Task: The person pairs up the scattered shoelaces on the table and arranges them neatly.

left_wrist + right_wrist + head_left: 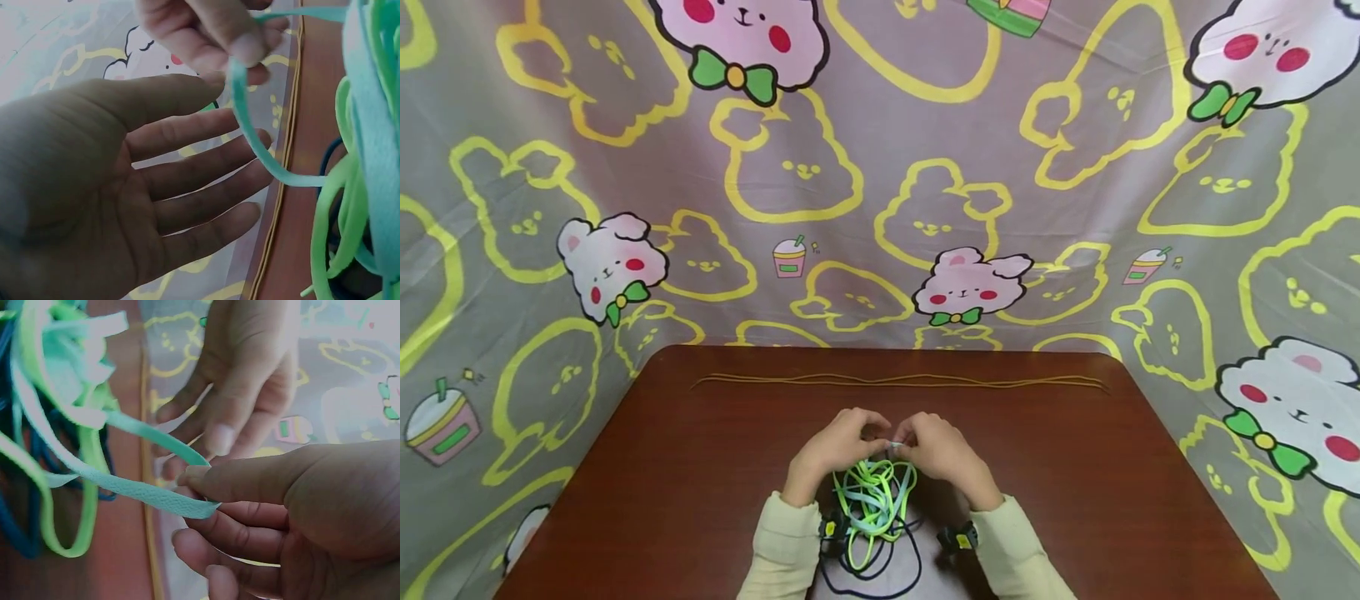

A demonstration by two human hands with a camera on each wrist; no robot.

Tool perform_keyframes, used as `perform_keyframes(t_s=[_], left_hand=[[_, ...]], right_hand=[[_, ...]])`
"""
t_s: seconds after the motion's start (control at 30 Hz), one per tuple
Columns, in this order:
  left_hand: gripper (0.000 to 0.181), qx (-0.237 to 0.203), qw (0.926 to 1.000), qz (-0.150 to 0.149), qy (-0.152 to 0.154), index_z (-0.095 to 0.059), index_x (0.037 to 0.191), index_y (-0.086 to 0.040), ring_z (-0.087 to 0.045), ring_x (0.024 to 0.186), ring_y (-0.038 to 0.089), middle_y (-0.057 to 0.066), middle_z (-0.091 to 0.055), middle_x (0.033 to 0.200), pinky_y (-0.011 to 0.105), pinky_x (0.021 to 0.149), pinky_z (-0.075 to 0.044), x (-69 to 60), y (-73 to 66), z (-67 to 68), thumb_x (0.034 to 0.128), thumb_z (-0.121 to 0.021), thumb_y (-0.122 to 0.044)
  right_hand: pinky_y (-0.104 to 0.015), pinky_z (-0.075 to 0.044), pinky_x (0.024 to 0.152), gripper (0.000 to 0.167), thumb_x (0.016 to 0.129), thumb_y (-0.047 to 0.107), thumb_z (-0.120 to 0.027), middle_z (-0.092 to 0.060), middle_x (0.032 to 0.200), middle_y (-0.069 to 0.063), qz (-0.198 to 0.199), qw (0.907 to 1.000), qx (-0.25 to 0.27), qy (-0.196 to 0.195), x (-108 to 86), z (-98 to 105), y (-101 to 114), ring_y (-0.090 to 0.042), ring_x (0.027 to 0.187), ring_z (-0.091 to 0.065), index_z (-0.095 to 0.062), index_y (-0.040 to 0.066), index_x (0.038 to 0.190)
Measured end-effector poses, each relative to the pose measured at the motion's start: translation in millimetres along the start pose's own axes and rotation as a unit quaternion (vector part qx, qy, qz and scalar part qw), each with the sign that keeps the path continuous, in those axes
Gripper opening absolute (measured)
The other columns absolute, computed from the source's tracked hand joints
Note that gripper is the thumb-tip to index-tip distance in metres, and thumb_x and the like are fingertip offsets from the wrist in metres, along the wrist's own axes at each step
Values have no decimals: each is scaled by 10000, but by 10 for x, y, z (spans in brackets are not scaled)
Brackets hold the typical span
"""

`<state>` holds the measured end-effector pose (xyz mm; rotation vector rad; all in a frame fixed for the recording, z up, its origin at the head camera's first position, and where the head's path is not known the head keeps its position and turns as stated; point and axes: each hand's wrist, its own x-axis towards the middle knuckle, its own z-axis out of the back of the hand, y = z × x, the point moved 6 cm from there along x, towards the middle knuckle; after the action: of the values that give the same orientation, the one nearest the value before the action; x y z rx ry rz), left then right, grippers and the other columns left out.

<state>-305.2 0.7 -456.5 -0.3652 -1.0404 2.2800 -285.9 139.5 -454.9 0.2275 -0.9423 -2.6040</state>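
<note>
Pale blue lace (144, 490) forms a loop that runs out of a tangled heap (872, 492) lying mid-desk, between the sleeves, toward the near edge. The right hand (942, 448) pinches that loop narrowly between thumb and finger; the left hand (835, 442) has its fingers nearly straight beside the loop, and I cannot tell whether it touches it. Bright green lace (87, 512) and dark cord (19, 531) cross the blue in the heap, the dark mostly on its near side. Well apart, two brown cords (865, 383) stretch side by side along the far edge of the desk (662, 467). Judging from this, the brown pair looks dealt with, while blue, green and dark seem left, none lying clear of the others. Patterned cloth (842, 242) hangs beyond the far edge.
</note>
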Motion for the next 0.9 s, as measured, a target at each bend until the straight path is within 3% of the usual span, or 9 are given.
perform_keyframes(t_s=[0.23, 0.43, 0.73, 0.9], left_hand=[[263, -51, 9995, -247, 178, -699, 1226, -21, -689, 1061, 243, 122, -717, 1184, 354, 864, -568, -1, -120, -37, 990, -670, -133], [172, -103, 9988, -479, 60, -739, 1145, -82, -685, 894, 148, 29, -739, 1024, 254, 751, -548, -37, -231, 11, 999, -658, -125], [139, -407, 9961, -772, -107, -772, 1073, -100, -695, 786, 250, 93, -756, 946, 238, 665, -530, -98, -402, 75, 1002, -664, -152], [141, -625, 9939, -847, -326, -764, 1081, -73, -681, 708, 183, 80, -757, 955, 252, 651, -551, -120, -460, 134, 1003, -647, -91]], right_hand=[[-261, -406, 505, 139, 963, 147, -698, -687, 735, -6, 158, 9995, -208, -190, -123, 161, 117, -83, 553, -506, -733, 138, 829], [-254, -415, 515, 112, 982, 154, -680, -683, 743, 1, 318, 9990, -141, -290, -179, 263, 236, -71, 579, -525, -769, 145, 915], [-258, -459, 552, 107, 971, 167, -701, -709, 769, 64, 355, 9986, -152, -364, -299, 400, 330, -53, 622, -563, -797, 129, 942], [-257, -453, 551, 90, 957, 141, -715, -698, 753, 77, 410, 9983, -297, -297, -330, 446, 341, -55, 617, -546, -801, 116, 944]])
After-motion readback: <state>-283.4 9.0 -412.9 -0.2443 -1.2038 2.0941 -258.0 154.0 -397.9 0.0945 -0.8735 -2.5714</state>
